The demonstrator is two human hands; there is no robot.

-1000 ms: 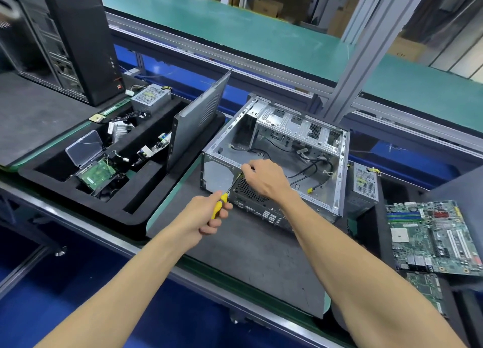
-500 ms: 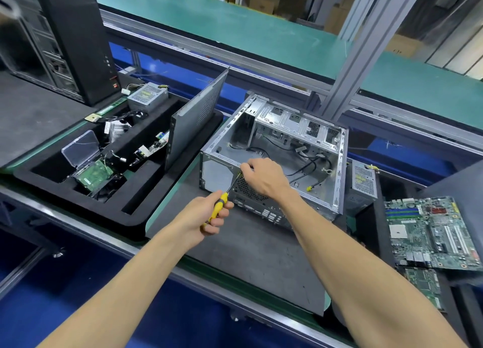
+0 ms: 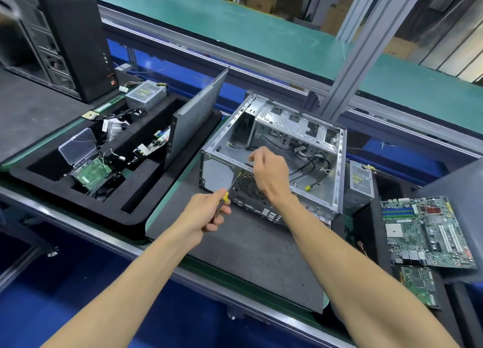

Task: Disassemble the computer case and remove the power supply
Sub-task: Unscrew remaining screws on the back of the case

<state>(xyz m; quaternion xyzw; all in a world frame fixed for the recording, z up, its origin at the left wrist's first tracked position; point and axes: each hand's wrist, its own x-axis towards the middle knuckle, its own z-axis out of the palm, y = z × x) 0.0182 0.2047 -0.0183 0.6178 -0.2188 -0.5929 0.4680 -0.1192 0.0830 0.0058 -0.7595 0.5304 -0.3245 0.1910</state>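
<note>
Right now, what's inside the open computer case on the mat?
Inside the computer case lie loose black cables with yellow connectors, and a drive cage at the far end. The right hand covers the near edge, so anything beneath it cannot be seen.

A dark grey mat (image 3: 251,253) covers the near surface (image 3: 162,217), which is edged in green with a metal rail along its front. Behind it runs a long teal-topped bench (image 3: 235,26) on aluminium framing, with a slanted aluminium post (image 3: 350,68) rising from it. Cardboard boxes (image 3: 261,2) stand further back. The floor (image 3: 39,295) below is blue.
</note>
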